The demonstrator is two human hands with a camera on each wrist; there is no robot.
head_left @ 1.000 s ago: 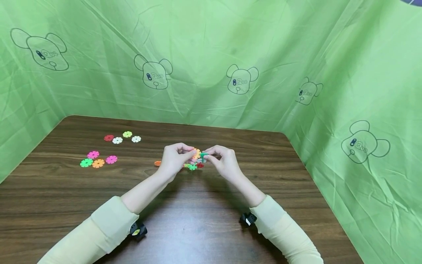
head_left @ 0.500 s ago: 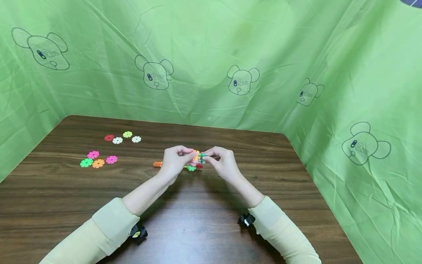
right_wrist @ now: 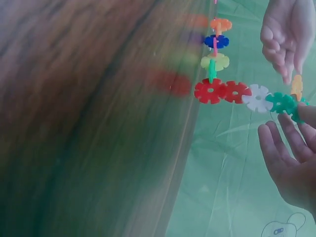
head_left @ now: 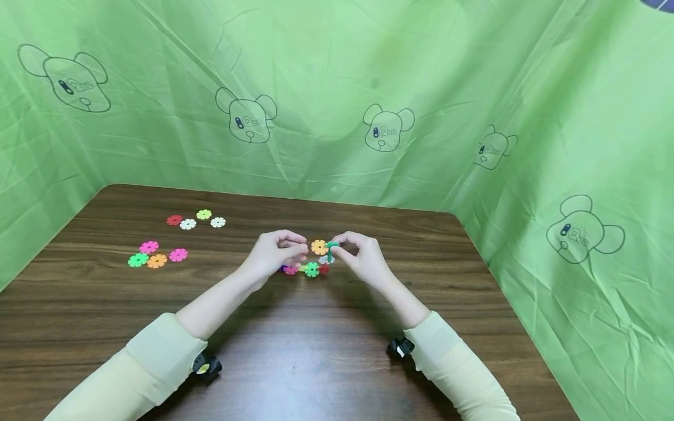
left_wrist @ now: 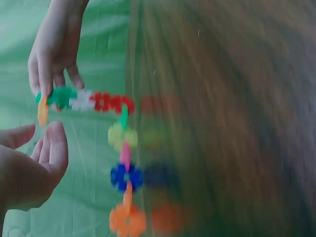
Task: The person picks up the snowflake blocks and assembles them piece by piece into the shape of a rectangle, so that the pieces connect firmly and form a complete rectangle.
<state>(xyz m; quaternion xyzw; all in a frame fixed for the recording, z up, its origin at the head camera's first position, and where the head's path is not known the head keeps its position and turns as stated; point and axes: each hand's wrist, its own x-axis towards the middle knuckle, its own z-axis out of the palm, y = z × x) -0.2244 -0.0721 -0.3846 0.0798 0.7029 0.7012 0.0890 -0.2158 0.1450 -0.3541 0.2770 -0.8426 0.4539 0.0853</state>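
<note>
The left hand (head_left: 272, 258) holds nothing: its fingers are loosely bent, thumb and fingertips apart, just beside the pale orange disc (head_left: 319, 247) without touching it. The right hand (head_left: 365, 262) pinches the green end disc (head_left: 332, 244) of a chain (head_left: 312, 269) between thumb and fingers.

On the left, a dip of the left hand could knock the lower run of the chain, since in the head view it sits in front of that part. Next, the pale orange disc seems slotted only into the green end disc; if it is shallowly seated, a brush from the left fingertips might work it loose. How deep it sits is too small to tell. On the right, a twist or slackened pinch would probably strain the corner at the red disc (right_wrist: 210, 91) and pop a joint there.

Loose discs (head_left: 157, 261) lie on the worktop (head_left: 295, 362) well to the left of both hands. The chain's lower run passes beneath the left hand, through the blue disc (left_wrist: 126, 177), to the red corner between the hands; whether it touches the worktop is unclear. From there it rises past the white disc (right_wrist: 258, 98) to the right fingertips.
</note>
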